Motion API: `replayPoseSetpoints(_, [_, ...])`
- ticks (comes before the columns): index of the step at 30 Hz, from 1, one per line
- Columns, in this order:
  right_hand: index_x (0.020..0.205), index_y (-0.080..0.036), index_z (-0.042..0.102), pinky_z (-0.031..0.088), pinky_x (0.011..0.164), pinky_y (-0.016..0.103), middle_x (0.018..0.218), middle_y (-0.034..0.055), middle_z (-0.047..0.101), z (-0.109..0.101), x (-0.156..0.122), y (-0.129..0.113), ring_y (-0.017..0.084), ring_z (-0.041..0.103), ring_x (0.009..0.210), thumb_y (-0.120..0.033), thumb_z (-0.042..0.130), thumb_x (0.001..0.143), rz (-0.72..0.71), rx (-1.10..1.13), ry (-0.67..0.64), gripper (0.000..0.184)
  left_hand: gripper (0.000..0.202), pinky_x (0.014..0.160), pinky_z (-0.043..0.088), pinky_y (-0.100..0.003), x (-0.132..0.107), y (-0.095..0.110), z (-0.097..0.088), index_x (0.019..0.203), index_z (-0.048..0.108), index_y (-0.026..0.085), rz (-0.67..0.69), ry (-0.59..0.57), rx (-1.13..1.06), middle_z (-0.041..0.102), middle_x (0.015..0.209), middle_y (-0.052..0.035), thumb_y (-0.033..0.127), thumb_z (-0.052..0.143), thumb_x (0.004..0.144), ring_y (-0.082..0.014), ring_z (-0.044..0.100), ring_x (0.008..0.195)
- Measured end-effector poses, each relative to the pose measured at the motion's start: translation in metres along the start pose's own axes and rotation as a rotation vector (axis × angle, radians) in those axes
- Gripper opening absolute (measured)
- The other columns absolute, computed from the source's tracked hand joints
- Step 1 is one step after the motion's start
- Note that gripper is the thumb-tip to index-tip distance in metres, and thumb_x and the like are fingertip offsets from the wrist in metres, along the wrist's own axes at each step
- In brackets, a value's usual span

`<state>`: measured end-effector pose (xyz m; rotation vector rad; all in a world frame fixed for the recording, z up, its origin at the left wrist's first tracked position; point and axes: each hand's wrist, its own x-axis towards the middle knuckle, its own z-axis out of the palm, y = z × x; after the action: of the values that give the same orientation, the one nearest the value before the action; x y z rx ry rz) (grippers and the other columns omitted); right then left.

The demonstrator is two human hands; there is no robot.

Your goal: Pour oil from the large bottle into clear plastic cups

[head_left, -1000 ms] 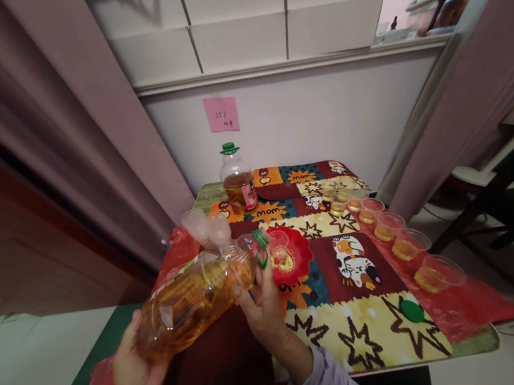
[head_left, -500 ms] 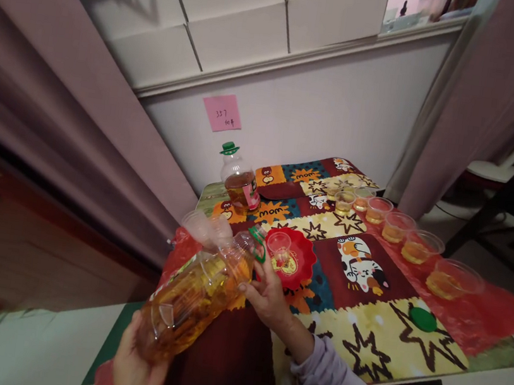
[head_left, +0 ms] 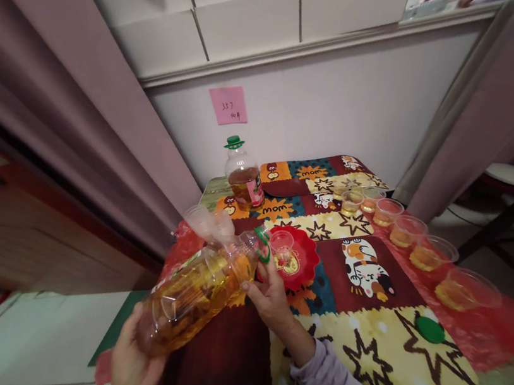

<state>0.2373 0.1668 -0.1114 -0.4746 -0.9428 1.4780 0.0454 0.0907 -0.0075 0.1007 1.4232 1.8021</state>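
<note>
A clear plastic bottle of amber liquid lies tilted in both my hands, its mouth pointing up and to the right. My left hand cups the bottle's base from below. Around the neck, by the green ring handle, my right hand is closed. Just beyond the bottle mouth, a clear plastic cup stands on a red scalloped plate. Whether liquid is flowing into this cup I cannot tell. A loose green cap rests on the mat at the right.
A second bottle with a green cap stands near the wall. Several cups of amber liquid, one of them a near cup, line the table's right side on red plastic film. Clear empty cups sit behind my bottle.
The view has shifted slightly, so the table appears a little differently placed. My hands keep the same hold, and the bottle's mouth is slightly closer to the cup on the plate.
</note>
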Motion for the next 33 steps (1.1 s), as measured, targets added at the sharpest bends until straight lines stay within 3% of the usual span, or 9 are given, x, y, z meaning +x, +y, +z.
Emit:
replayPoseSetpoints(8, [0.173,-0.035,0.012,0.054,0.117,0.053,0.169,0.0102,0.048,0.0,0.003,-0.002,0.032,0.049,0.154,-0.044,0.082,0.091,-0.021,0.051,0.01,0.108,0.015,0.078,0.065,-0.034,0.001,0.002,0.005,0.094,0.08,0.023,0.012,-0.011,0.025,0.084,0.09,-0.0005,0.027,0.07,0.082,-0.0209,0.076,0.078])
replayPoseSetpoints(13, [0.173,-0.034,0.014,0.054,0.117,0.052,0.169,0.0103,0.047,0.0,0.003,-0.002,0.032,0.048,0.155,-0.044,0.083,0.091,-0.029,0.05,0.017,0.108,0.018,0.068,0.064,-0.03,-0.004,0.005,0.01,0.095,0.08,0.019,-0.008,-0.052,0.016,0.083,0.086,-0.0029,0.028,0.069,0.084,-0.0188,0.073,0.067])
replayPoseSetpoints(21, [0.174,-0.033,0.012,0.049,0.122,0.053,0.167,0.0102,0.05,-0.001,0.004,-0.002,0.031,0.045,0.157,-0.044,0.082,0.092,-0.046,0.056,0.023,0.108,0.019,0.081,0.066,-0.038,-0.014,0.011,0.019,0.096,0.08,0.018,-0.017,-0.034,0.033,0.082,0.085,-0.0032,0.025,0.064,0.088,-0.0191,0.072,0.065])
replayPoseSetpoints(28, [0.173,-0.034,0.015,0.049,0.123,0.051,0.17,0.0098,0.046,0.0,0.004,-0.003,0.03,0.044,0.158,-0.041,0.082,0.092,-0.046,0.073,0.018,0.106,0.019,0.078,0.065,-0.036,-0.014,0.011,0.019,0.097,0.08,0.018,0.001,-0.042,0.066,0.081,0.082,-0.0025,0.027,0.065,0.089,-0.0192,0.072,0.067])
replayPoseSetpoints(33, [0.173,-0.033,0.016,0.049,0.122,0.053,0.165,0.011,0.052,0.0,0.004,-0.004,0.031,0.048,0.155,-0.044,0.082,0.092,-0.033,0.076,0.013,0.105,0.015,0.079,0.064,-0.031,-0.013,0.011,0.019,0.094,0.079,0.019,0.011,-0.019,0.052,0.081,0.084,-0.0012,0.024,0.066,0.088,-0.018,0.073,0.074])
